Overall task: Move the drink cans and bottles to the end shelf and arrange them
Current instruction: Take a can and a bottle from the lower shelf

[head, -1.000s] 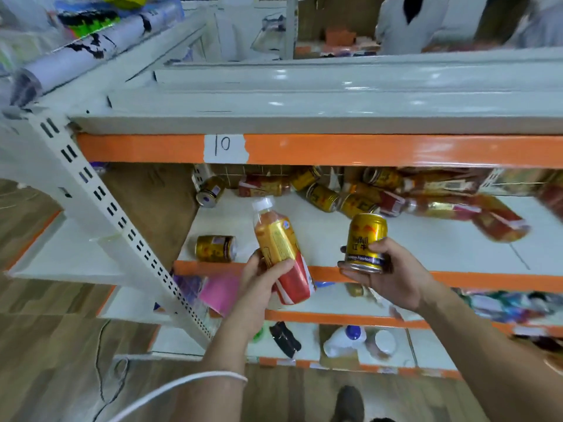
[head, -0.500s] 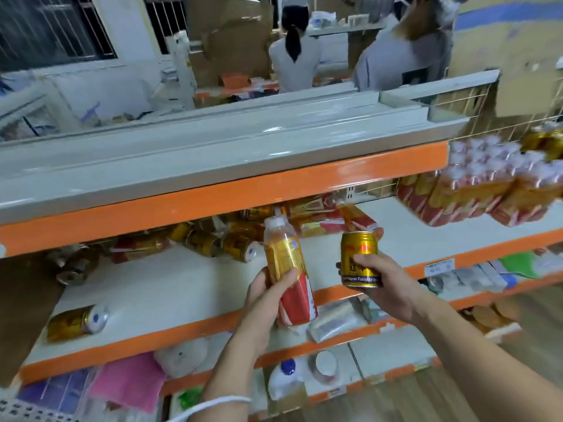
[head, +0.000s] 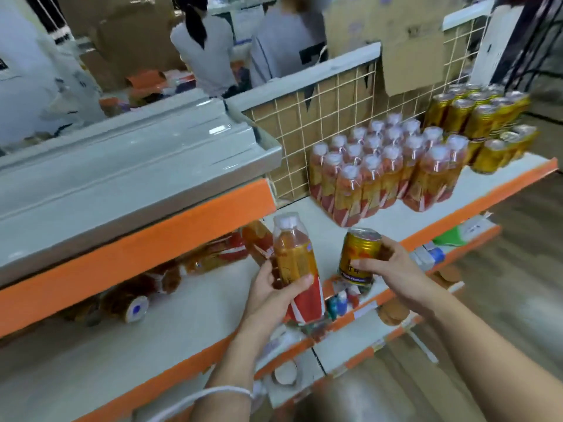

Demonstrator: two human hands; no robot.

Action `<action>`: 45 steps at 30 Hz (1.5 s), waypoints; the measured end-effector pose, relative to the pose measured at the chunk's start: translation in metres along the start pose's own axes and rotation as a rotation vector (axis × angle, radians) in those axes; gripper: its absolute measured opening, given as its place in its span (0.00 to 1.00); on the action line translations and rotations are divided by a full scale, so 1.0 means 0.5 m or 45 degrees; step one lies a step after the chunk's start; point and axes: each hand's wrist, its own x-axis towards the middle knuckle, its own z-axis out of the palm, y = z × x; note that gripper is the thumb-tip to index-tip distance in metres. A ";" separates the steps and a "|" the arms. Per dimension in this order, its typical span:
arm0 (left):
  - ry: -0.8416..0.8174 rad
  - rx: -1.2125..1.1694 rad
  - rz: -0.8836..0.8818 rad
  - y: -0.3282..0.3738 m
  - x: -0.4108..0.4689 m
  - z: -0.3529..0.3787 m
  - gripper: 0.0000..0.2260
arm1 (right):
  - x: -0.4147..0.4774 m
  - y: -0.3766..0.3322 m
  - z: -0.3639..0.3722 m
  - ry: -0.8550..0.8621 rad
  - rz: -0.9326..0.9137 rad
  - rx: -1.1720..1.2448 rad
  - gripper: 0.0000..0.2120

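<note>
My left hand (head: 274,292) grips an orange drink bottle (head: 297,263) with a white cap and a red lower label, held upright. My right hand (head: 388,274) holds a gold drink can (head: 358,254) upright beside it. Both are in front of the white shelf with the orange edge (head: 475,205). On that end shelf stand several matching bottles (head: 384,172) in rows, and several gold cans (head: 484,123) are stacked to their right. More bottles and cans (head: 213,257) lie loose under the upper shelf at left.
A wire grid backing (head: 329,117) stands behind the arranged bottles. A grey upper shelf (head: 128,166) with an orange front overhangs at left. Lower shelves hold small goods (head: 341,303). Two people (head: 243,47) stand beyond the shelving. Wooden floor lies at right.
My view has swung right along the shelf, bringing the arranged bottles and cans closer. Both hands have carried the bottle and can to the right, still held upright.
</note>
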 end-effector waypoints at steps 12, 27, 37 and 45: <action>-0.285 0.106 0.064 0.043 0.248 0.248 0.24 | 0.103 -0.080 -0.256 0.073 -0.070 -0.265 0.30; 0.134 0.166 0.041 0.021 0.420 0.637 0.36 | 0.305 -0.070 -0.706 -0.217 -0.048 -0.203 0.30; 0.454 0.278 -0.010 0.002 0.446 0.675 0.33 | 0.377 -0.081 -0.748 -0.443 0.016 -0.202 0.33; 0.583 0.426 -0.018 0.002 0.432 0.696 0.35 | 0.410 -0.071 -0.743 -0.453 0.041 -0.281 0.32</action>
